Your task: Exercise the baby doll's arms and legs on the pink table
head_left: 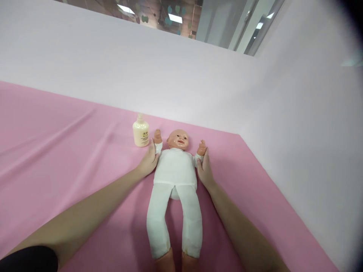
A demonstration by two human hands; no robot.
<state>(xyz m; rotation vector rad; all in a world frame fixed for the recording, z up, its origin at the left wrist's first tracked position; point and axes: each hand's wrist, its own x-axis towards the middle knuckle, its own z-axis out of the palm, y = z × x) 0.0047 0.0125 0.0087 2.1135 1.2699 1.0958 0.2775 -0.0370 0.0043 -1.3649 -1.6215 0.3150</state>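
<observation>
On its back lies a baby doll (176, 168) with a white cloth body, its head toward the wall and its feet toward me. My left hand (149, 159) is closed around the doll's forearm on the left side, just below the doll's raised hand. On the other side, my right hand (205, 170) grips the opposite forearm, thumb in front and fingers behind. Both doll arms are bent upward beside the head. A cream-coloured pump bottle (141, 132) stands upright close to my left hand, not touching it.
A pink sheet (70, 151) with a few creases covers the surface under the doll. White padded walls (141, 75) rise behind it and along the right side (297, 124). Above the back wall is a window (164, 17) with reflected ceiling lights.
</observation>
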